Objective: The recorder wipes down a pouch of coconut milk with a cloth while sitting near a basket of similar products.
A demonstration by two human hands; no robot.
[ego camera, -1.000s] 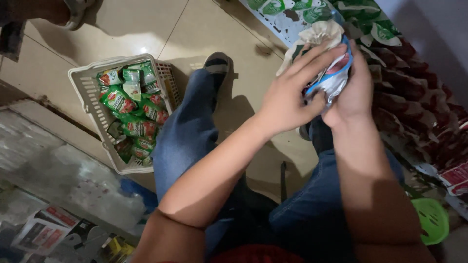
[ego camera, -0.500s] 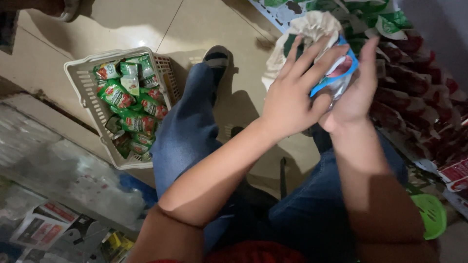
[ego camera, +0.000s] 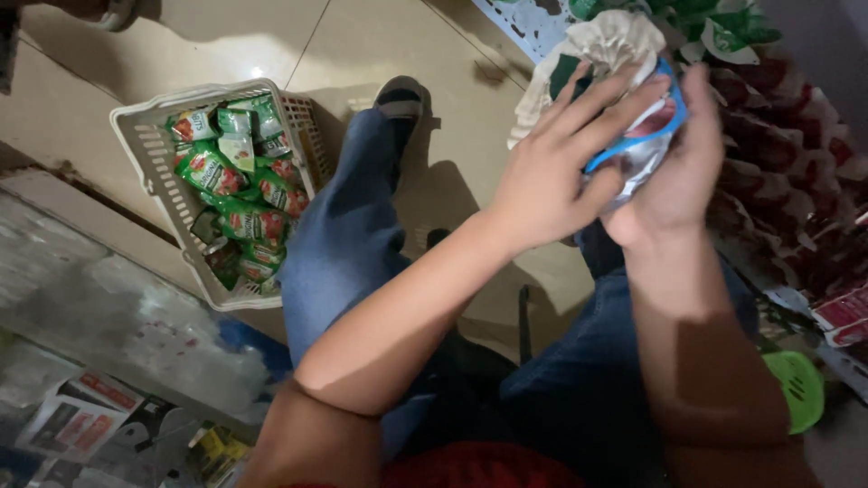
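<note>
Sachets (ego camera: pixel 646 136), a small bundle of them, sit pinched between both hands up at the right of the view, with a blue band (ego camera: pixel 633 149) looped around the bundle. Left hand (ego camera: pixel 551 181) comes across from the left, fingers spread over the front of the bundle, index and middle fingertips lying on the blue band; its grip is a loose, open-fingered hold pressing on the bundle rather than a fist. Right hand (ego camera: pixel 674 176) cups the bundle from the far side, palm against it, fingers stretched up along its edge, so its grip is wrapped on the same bundle. Just behind the hands there's a crumpled pale bag (ego camera: pixel 610 45), and to the right a heap of dark red packets (ego camera: pixel 796 181) runs down the edge of the view, with green-and-white packets (ego camera: pixel 723 32) above them. Down on the tiled floor (ego camera: pixel 226 45), well apart from the hands, stands a white plastic basket (ego camera: pixel 149 149) filled with green packets (ego camera: pixel 226 203). The person sits in blue jeans (ego camera: pixel 348 235), left leg stretched beside the basket. A green plastic piece (ego camera: pixel 796 389) shows at lower right.
</note>
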